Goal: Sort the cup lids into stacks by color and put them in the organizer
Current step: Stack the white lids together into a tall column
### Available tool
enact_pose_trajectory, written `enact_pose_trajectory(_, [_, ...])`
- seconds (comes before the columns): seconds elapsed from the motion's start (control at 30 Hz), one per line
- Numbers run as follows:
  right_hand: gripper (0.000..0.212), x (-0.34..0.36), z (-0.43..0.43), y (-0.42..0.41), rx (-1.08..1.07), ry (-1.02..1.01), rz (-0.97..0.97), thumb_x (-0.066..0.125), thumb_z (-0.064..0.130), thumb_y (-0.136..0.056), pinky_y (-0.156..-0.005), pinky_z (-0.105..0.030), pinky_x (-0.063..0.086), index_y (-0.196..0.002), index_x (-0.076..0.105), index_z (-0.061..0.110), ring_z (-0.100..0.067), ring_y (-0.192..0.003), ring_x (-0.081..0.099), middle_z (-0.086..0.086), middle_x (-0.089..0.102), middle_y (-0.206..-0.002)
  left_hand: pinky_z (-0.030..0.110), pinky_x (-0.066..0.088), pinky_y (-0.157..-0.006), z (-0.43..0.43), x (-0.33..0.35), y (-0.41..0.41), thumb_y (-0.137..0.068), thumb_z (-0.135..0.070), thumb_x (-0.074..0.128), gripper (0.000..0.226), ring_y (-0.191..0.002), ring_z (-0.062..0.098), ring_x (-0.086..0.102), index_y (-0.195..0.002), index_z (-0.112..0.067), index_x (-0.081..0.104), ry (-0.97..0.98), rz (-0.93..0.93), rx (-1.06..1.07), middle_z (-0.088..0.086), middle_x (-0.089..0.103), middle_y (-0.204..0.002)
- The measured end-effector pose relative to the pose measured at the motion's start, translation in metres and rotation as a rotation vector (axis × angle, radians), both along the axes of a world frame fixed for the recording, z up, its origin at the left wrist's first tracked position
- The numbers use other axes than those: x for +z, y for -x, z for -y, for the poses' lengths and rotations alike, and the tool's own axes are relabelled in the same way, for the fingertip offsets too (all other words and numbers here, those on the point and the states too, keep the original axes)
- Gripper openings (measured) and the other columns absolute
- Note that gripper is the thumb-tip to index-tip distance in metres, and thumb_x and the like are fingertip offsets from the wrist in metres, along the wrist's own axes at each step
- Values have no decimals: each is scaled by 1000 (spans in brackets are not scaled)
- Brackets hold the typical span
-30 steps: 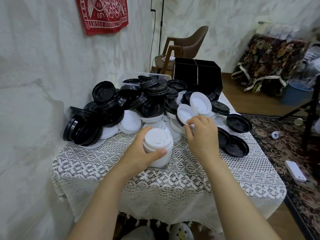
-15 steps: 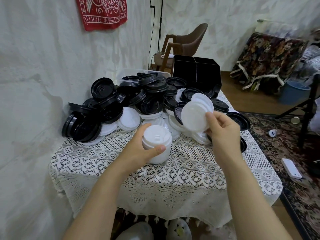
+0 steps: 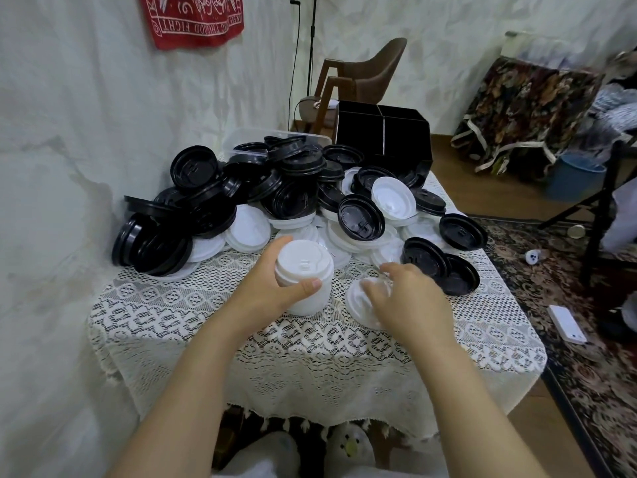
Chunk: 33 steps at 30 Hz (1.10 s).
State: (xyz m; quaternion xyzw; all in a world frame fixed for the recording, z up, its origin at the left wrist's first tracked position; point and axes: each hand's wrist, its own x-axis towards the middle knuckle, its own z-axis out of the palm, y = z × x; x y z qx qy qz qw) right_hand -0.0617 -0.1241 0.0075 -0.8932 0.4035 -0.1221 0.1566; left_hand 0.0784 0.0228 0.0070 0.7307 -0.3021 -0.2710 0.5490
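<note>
A stack of white lids (image 3: 305, 270) is gripped by the left hand (image 3: 267, 293) near the middle of the lace-covered tabletop (image 3: 241, 336). The thumb is pressed across the near side of the stack and the fingers are wrapped round its far side. Just at the 3 o'clock side of the stack, a single white lid (image 3: 356, 305) is seen lying on the cloth. The right hand (image 3: 406, 301) is laid over it with fingers spread and slightly bent. The fingertips are blurred, so it cannot be told whether this lid is pinched or only touched.

The far half of the tabletop, from 9 o'clock round to 2 o'clock, is covered by a loose heap of black lids (image 3: 241, 198), with loose white lids (image 3: 248, 227) showing beneath and among them. An upturned white lid (image 3: 393, 198) is perched on the heap at about 1 o'clock. Two overlapping black lids (image 3: 444, 270) are seen at 3 o'clock, just beyond the right hand.

The black organizer (image 3: 382, 136) is stood at 12 o'clock on the far edge, behind the heap. A clear plastic tub (image 3: 241, 141) is set beside it at 11 o'clock. A brown chair (image 3: 372, 70) is seen beyond the organizer, and a patterned rug (image 3: 586, 357) is spread on the floor at 3 o'clock.
</note>
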Motion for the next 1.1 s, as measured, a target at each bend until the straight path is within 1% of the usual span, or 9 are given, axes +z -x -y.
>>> enact_pose_trajectory(0.13, [75,-6,-14,-10,35,8,-248,47,66,-88,-99,-44,42,-143,35,18,-32,-132,37,-9,40,-145,12,39,-68,0,0,0,-82,-30,73,76,-95,-6,45,-143,-41,28,8,-5,-2,-21,44,-111])
enact_pose_trajectory(0.3, [65,-3,-8,-2,320,-258,3,62,26,-86,-114,-39,29,-145,36,29,-19,-140,28,7,34,-152,13,40,-67,0,0,0,-83,-30,72,76,-95,-6,46,-143,-41,28,6,6,-9,-24,44,-110])
enact_pose_trajectory(0.47, [88,-6,-2,4,202,-103,-93,62,62,-82,-111,-39,29,-151,23,23,-22,-137,26,-1,32,-150,15,40,-69,-1,-1,-1,-82,-30,73,75,-97,-6,45,-142,-41,28,8,9,-15,-14,45,-119])
enact_pose_trajectory(0.6, [87,-4,0,7,270,-314,8,69,33,-82,-109,-47,38,-153,18,32,-21,-137,29,3,30,-153,13,39,-69,-2,-2,-2,-81,-30,74,69,-98,-7,45,-132,-48,31,20,-15,-27,-21,46,-114])
enact_pose_trajectory(0.7, [97,-8,3,7,267,-288,19,74,44,-79,-114,-44,27,-153,14,32,-18,-141,21,6,25,-155,11,39,-70,-3,-2,-2,-78,-30,76,69,-98,-9,45,-127,-50,30,32,-33,-37,-27,45,-112])
enact_pose_trajectory(0.83, [95,-10,6,7,228,-303,101,81,41,-72,-105,-40,39,-149,26,30,-20,-132,36,3,37,-148,9,38,-74,-3,-3,-2,-73,-29,81,77,-100,-12,45,-128,-49,30,14,35,-41,-28,46,-114])
enact_pose_trajectory(0.9, [87,-5,9,11,244,-411,221,82,26,-72,-79,-34,58,-144,34,33,-21,-112,55,3,44,-138,7,38,-73,-3,-3,-1,-73,-28,81,79,-99,-14,45,-131,-47,31,11,51,-38,-29,46,-113])
enact_pose_trajectory(0.97, [74,3,11,16,267,-471,370,79,19,-74,-63,-26,58,-137,42,35,-15,-96,62,7,48,-128,8,39,-75,-3,-3,0,-72,-28,82,83,-99,-14,45,-135,-44,31,6,63,-42,-30,45,-112])
enact_pose_trajectory(1.1, [61,19,8,12,329,-455,593,79,24,-75,-92,-29,51,-126,51,41,-10,-116,54,16,51,-128,23,46,-92,-2,-5,1,-65,-37,85,90,-110,0,52,-140,-34,34,-20,84,-68,-19,53,-121])
